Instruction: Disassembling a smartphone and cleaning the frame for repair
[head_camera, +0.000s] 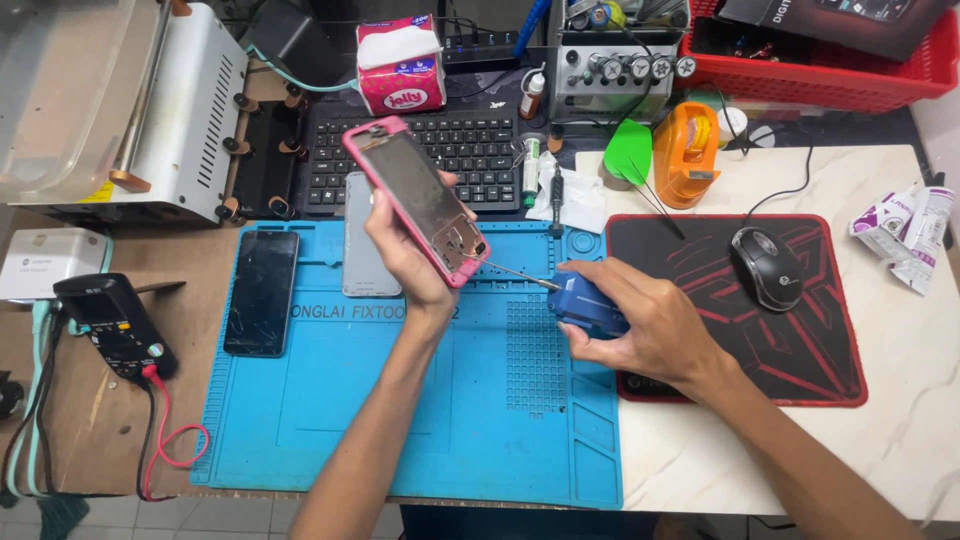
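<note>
**Pink phone frame held up, driver tip at its lower end**

Pink phone frame (415, 198), opened, inner metal side facing camera, tilted with top end up-left, held above the blue work mat (400, 420). Left hand (408, 255) grips it from behind and below, fingers wrapped round the edges, thumb side on the lower part. Right hand (640, 325) closed around a blue electric screwdriver (588, 305), fingers curled over the body; its thin bit (520, 275) points left and the tip sits at the frame's lower corner — touching or just short, cannot tell.

On the mat, behind the left hand: grey phone back panel (358, 250) lying flat, and left of it a black phone (261, 291) with screen up. Off the mat's left edge, black multimeter (112, 322) with red lead (175, 440). Behind the mat, black keyboard (440, 150), pink tissue pack (401, 65) above it, white machine (150, 110) at far left. Right of the mat, black-and-red mouse pad (790, 360) under the right wrist, black mouse (768, 266) on it. Orange tape dispenser (686, 152) and green funnel-like piece (627, 150) just behind the pad, red basket (830, 80) at top right. Crumpled wrappers (905, 235) on the white tabletop (900, 420) at far right.
</note>
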